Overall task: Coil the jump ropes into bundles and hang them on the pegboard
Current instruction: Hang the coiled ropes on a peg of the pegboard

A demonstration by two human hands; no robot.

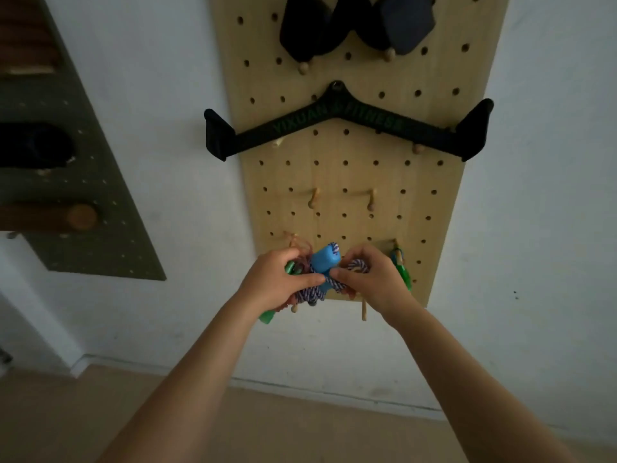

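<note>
1. The person is holding a coiled jump rope of blue-and-white braided cord with a blue plastic handle (325, 260) in front of the lower part of the light wooden pegboard (360, 168), between both hands.
2. The left hand (277, 279) is gripping the left side of the bundle; its fingers are curled around the cord, and something green is also showing at this hand.
3. The right hand (370, 275) is pinching a loop of the cord with its thumb and fingers.
4. The cord is looking soft and light, so I think the coils are easily springing open if the grip is loosening.
5. The handle is stiff and smooth, probably a little slippery; taking hold around the middle of the coils seems safer.
6. Another rope with a green plastic handle (400, 269) is hanging on a wooden peg at the right.
</note>
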